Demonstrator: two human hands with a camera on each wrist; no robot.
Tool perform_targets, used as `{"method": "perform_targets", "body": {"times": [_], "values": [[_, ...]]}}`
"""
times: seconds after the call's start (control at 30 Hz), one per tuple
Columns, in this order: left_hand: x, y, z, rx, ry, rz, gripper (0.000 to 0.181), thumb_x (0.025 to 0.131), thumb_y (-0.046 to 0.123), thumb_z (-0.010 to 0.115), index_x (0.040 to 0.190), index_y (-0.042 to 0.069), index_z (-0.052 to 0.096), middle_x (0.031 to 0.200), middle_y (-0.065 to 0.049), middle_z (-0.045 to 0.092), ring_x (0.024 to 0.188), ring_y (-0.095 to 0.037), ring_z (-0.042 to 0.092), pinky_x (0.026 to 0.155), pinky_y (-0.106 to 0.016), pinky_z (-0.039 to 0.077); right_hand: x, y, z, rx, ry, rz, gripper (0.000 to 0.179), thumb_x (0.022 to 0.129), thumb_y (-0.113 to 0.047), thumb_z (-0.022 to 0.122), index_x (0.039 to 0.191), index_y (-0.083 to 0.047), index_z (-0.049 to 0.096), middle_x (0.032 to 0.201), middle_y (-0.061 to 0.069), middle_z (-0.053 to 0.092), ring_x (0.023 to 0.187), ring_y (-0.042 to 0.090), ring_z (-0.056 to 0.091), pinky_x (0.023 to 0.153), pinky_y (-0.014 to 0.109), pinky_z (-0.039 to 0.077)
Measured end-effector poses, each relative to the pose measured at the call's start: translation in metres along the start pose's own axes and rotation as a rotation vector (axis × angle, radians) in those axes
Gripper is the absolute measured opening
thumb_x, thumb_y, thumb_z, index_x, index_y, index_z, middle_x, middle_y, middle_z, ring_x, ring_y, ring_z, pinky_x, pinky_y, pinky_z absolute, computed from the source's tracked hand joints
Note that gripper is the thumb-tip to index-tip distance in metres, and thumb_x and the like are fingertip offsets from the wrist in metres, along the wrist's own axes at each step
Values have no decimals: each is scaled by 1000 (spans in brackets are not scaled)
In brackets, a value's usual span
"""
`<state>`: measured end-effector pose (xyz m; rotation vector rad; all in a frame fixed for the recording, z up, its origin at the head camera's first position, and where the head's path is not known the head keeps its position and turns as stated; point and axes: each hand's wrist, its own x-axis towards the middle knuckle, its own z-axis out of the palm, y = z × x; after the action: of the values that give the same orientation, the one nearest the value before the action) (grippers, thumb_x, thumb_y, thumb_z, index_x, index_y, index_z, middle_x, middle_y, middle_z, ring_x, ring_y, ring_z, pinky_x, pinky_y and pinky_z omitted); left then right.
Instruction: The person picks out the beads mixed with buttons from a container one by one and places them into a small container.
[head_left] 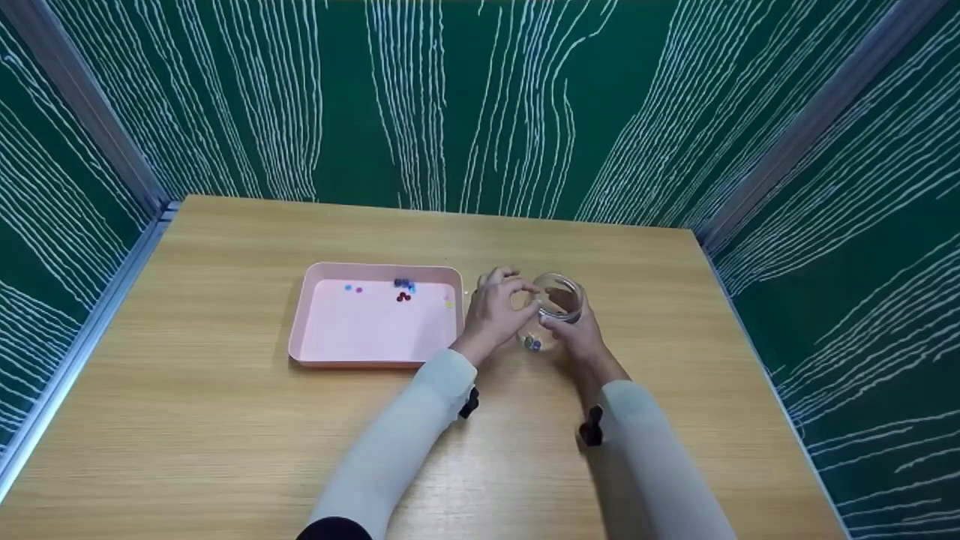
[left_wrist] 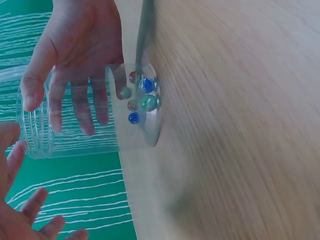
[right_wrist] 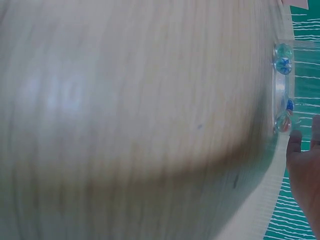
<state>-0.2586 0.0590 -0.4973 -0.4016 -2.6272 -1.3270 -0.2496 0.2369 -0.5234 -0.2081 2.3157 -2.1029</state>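
Clock on head view, 12 = away from person. Clear jar [left_wrist: 107, 130] roughly upright at 4 from frame centre, marbles [left_wrist: 148, 103] at its base; can't confirm base contact with desk [head_left: 255, 435]. Right hand [head_left: 586, 337] has its grip wrapped on the jar, around 4-5 of the mouth. Left hand [head_left: 495, 309] at 9 of the mouth, thumb and forefinger by the rim, other fingers loose; can't tell if that grip pinches anything. Pink tray [head_left: 352, 330] at 9 from jar, small coloured beads [head_left: 403, 297] in it.

Risks: left hand knocks rim, jar tips, marbles roll. Smooth wall could slip if right hand loosens. Left sleeve [head_left: 390, 442] overlaps tray's 4-5 corner; a nudge may scatter beads.

Text: no brand or label legible. Wall panels [head_left: 345, 90] carry white wavy lines, no letters.
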Motion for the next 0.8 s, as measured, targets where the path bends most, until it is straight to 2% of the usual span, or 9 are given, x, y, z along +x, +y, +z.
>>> {"method": "perform_targets", "body": {"times": [0.17,0.3,0.4,0.53,0.8], "values": [[-2,-7,-2,-27,47,77,23,83,33,72,105,26,72,131,-3,58,124,-23,48,103,-42,41,-1,-1,1,-10,-4,15,76,83,2,67,147,-6,27,145,29,39,117,41,49,65,24,43],[-2,-12,-7,-20,56,94,33,81,39,72,110,23,70,130,-3,58,123,-22,50,103,-40,42,-1,-2,1,8,4,19,77,83,2,68,147,-5,26,144,30,40,118,43,47,66,24,42],[-3,-16,-10,-4,50,99,43,80,45,71,115,21,68,131,-1,58,124,-21,50,104,-40,42,-1,-2,0,3,-3,16,76,83,2,68,147,-5,26,144,30,40,126,45,43,70,26,43],[-5,-19,-14,20,23,80,54,77,52,71,123,26,63,138,1,54,129,-21,48,108,-42,38,-1,-2,0,-12,-11,18,76,84,1,68,147,-5,27,145,29,39,136,45,35,76,31,44],[-8,-23,-19,65,-32,18,75,72,66,69,137,33,50,153,2,40,142,-25,35,113,-53,30,-1,0,1,35,1,19,74,83,5,65,146,-3,26,145,30,38,136,45,36,76,28,45]]}}
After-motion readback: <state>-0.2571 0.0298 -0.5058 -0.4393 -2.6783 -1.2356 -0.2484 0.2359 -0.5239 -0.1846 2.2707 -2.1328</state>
